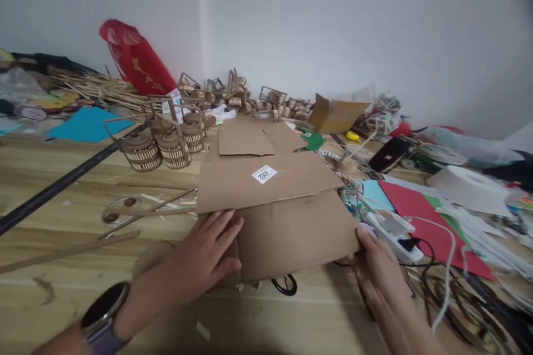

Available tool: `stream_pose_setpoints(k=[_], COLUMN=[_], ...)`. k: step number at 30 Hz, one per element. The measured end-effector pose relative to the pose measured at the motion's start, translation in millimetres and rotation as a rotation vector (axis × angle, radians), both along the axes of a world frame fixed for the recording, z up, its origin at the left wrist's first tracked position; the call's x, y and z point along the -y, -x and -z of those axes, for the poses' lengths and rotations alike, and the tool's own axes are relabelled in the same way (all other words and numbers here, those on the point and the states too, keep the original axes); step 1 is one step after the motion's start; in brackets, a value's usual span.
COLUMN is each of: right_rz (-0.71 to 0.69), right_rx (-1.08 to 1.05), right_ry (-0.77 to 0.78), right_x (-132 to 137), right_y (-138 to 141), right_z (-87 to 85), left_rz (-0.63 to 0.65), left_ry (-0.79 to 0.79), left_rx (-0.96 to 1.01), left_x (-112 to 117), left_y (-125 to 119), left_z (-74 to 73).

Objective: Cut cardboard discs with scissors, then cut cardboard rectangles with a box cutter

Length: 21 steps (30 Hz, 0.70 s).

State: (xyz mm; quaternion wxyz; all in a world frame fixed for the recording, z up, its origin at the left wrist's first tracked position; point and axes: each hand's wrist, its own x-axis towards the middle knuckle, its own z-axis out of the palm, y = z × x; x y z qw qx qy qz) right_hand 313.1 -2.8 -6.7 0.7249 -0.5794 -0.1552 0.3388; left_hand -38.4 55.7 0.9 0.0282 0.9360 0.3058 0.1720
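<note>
A flattened brown cardboard box (pixel 270 199) with a small white label (pixel 264 173) lies on the wooden table (pixel 83 288). My left hand (pixel 204 258) rests flat on its near left corner, fingers spread, a watch on the wrist. My right hand (pixel 375 266) grips the near right corner of the cardboard, thumb on top. A black scissor handle (pixel 285 284) pokes out from under the near edge.
Small round wooden baskets (pixel 166 141) stand behind the cardboard. A red bag (pixel 135 61) leans on the wall. Coloured paper (pixel 420 216), a white power strip (pixel 393 233), cables (pixel 449 283) and a tape roll (pixel 468 183) crowd the right. A black rod (pixel 58 186) crosses the left.
</note>
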Motion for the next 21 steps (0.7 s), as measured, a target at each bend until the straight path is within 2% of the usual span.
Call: stream_pose_setpoints(k=[4, 12, 15, 21], right_rz=[0.025, 0.114, 0.124, 0.126], right_rx=[-0.104, -0.193, -0.235, -0.287], right_ry=[0.059, 0.097, 0.122, 0.149], right_x=[12, 26, 26, 22], right_y=[9, 25, 28, 29], right_z=[12.8, 24.3, 25.8, 22.5], left_rz=[-0.089, -0.236, -0.241, -0.313], left_ry=[0.014, 0.078, 0.137, 0.113], left_rx=[0.01, 0.194, 0.217, 0.194], left_x=[-28, -73, -86, -99], left_y=[5, -8, -13, -18], left_z=[-10.1, -39.8, -41.7, -40.5])
